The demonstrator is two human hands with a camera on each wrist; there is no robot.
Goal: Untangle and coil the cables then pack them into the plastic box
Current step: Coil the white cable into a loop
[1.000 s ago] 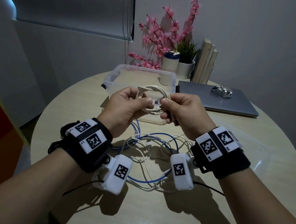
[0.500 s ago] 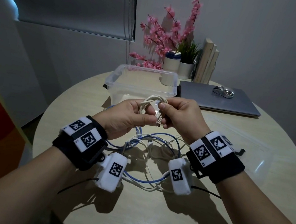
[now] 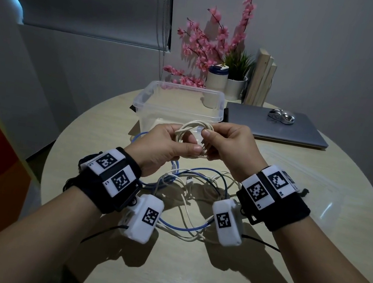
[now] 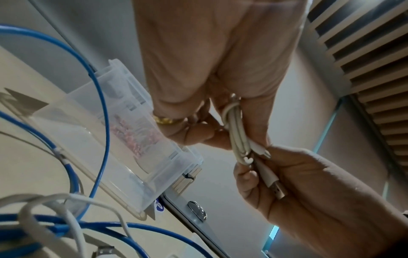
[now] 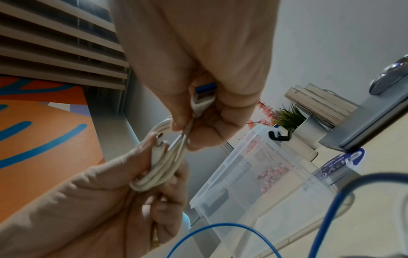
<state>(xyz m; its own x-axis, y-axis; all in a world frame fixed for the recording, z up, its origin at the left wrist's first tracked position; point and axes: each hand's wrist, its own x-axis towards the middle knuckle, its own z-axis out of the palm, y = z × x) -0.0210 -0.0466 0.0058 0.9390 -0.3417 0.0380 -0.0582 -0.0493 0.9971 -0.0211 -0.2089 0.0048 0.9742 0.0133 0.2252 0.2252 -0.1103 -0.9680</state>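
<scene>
Both hands hold a coiled white cable (image 3: 194, 129) in the air just in front of the clear plastic box (image 3: 181, 91). My left hand (image 3: 170, 143) grips one side of the coil (image 4: 237, 136), thumb over the strands. My right hand (image 3: 224, 145) pinches the coil's other side, and the cable's USB plug (image 5: 202, 99) lies in its curled fingers. From the left wrist, the plug (image 4: 277, 190) shows against the right palm. A tangle of blue and white cables (image 3: 187, 190) lies on the table under my wrists. The box (image 5: 253, 174) stands without its lid.
A closed laptop (image 3: 275, 126) with a mouse (image 3: 281, 116) on it lies right of the box. The clear box lid (image 3: 308, 185) lies flat on the table at the right. A tumbler (image 3: 215, 82), a potted plant, pink flowers and books stand at the back by the wall.
The coil was a wide loop one second ago, then was squeezed flatter. My right fingers have shifted along it with the cable end. Both hands stay in about the same place.
</scene>
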